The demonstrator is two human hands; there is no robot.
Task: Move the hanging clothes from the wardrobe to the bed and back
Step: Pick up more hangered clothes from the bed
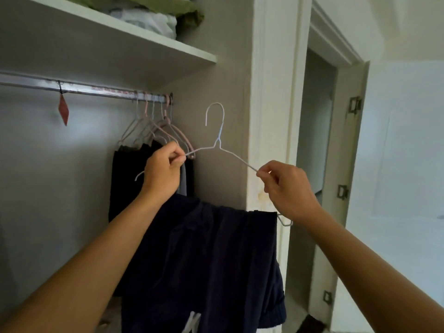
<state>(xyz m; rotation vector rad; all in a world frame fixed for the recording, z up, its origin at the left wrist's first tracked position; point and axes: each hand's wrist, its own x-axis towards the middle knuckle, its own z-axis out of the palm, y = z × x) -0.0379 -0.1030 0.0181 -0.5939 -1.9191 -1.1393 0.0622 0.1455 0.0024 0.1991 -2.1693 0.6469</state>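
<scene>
A white wire hanger (217,140) is held up in front of the open wardrobe, hook upward and below the rail. My left hand (163,171) pinches its left shoulder wire and my right hand (286,186) pinches its right one. A dark navy garment (216,255) drapes over the hanger's bottom bar and hangs down between my forearms. The metal rail (96,88) runs across the wardrobe. At its right end hang several pink and white hangers (156,126), with dark clothes (129,174) on them behind my left hand.
A red tag (63,111) dangles from the rail at left. The shelf (144,37) above holds folded green and white bedding (158,13). The white wardrobe frame (271,116) stands right of the hanger, with the open door (348,152) and its hinges beyond.
</scene>
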